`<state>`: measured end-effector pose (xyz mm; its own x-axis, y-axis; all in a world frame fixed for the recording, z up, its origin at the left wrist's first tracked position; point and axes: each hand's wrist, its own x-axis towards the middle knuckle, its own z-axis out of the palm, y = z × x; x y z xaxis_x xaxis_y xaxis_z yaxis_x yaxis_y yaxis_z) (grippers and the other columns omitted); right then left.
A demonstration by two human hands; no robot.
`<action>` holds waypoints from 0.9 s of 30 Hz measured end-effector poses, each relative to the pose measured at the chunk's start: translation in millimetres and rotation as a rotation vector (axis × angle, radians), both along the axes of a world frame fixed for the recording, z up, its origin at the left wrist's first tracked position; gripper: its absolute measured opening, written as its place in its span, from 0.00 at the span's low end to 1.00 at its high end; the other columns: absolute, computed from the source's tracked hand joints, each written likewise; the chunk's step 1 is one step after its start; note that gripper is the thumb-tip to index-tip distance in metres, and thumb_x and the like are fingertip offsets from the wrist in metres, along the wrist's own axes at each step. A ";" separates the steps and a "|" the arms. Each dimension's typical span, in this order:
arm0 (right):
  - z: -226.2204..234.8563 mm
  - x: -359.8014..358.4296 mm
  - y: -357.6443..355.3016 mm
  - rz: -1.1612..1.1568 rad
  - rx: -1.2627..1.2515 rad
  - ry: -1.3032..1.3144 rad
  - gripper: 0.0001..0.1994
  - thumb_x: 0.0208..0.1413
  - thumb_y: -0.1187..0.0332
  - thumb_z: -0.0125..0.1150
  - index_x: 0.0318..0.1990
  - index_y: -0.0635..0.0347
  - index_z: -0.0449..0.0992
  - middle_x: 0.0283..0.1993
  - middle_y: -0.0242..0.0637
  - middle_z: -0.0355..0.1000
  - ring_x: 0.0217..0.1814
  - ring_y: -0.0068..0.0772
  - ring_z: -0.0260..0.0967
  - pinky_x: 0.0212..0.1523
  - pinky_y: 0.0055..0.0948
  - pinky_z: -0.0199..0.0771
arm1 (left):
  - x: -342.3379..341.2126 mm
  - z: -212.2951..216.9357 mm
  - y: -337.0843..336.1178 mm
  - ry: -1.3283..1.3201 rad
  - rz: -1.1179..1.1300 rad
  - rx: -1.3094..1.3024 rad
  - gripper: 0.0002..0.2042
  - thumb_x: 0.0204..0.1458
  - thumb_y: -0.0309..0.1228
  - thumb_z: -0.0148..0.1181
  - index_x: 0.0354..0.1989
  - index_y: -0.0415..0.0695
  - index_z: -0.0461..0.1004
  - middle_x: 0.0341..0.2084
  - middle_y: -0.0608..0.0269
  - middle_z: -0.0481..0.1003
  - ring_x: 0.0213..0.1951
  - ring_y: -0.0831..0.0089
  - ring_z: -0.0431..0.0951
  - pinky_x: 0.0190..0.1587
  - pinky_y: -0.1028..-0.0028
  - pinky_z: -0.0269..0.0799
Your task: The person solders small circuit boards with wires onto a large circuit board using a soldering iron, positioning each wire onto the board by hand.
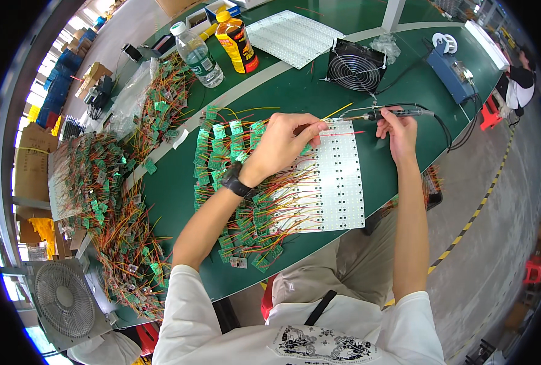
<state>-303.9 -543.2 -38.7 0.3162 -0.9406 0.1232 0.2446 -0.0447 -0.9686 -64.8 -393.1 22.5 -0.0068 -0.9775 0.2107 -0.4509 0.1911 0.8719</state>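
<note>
A person's left hand (pixel 286 143) pinches a thin wire (pixel 337 111), fingers closed on it, steadying its end over the far edge of a white LED panel (pixel 334 182) on the green bench (pixel 173 188). The right hand (pixel 398 131) grips a soldering iron (pixel 383 113) like a pen, fingers wrapped tight around it, tip aimed left toward the wire. Small green boards (pixel 222 146) with red and yellow leads fan out left of the panel, too many to count. Farther off stand two bottles (pixel 219 45), one black fan (pixel 355 66) facing the work, likely for fumes, and one blue soldering station (pixel 450 73).
</note>
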 end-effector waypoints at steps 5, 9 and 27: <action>-0.2 0.1 -0.2 0.010 -0.014 0.011 0.09 0.55 0.70 0.63 0.37 0.69 0.75 0.23 0.38 0.72 0.17 0.27 0.69 0.19 0.20 0.62 | 7.6 14.4 2.5 -0.059 -0.008 -0.043 0.09 0.58 0.26 0.56 0.40 0.33 0.78 0.24 0.59 0.79 0.24 0.80 0.75 0.31 0.77 0.73; 0.5 1.7 1.5 0.011 -0.012 0.029 0.09 0.55 0.70 0.62 0.36 0.69 0.75 0.23 0.38 0.72 0.17 0.27 0.69 0.19 0.20 0.62 | 18.4 2.1 -1.3 -0.110 -0.060 -0.017 0.09 0.58 0.27 0.56 0.38 0.34 0.78 0.23 0.58 0.78 0.23 0.78 0.74 0.29 0.76 0.72; -2.8 -5.0 -1.5 0.078 -0.042 0.129 0.11 0.57 0.71 0.60 0.41 0.72 0.75 0.25 0.39 0.74 0.20 0.28 0.71 0.23 0.22 0.66 | 13.1 -51.2 -13.6 -0.573 0.108 -0.314 0.05 0.50 0.30 0.60 0.27 0.42 0.78 0.24 0.61 0.76 0.27 0.60 0.77 0.29 0.64 0.73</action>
<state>-309.0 -544.7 -41.5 0.4041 -0.9074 0.1158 0.1230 -0.0716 -0.9898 -51.7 -406.7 -28.7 -0.1074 -0.8719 0.4778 -0.8578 0.3242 0.3989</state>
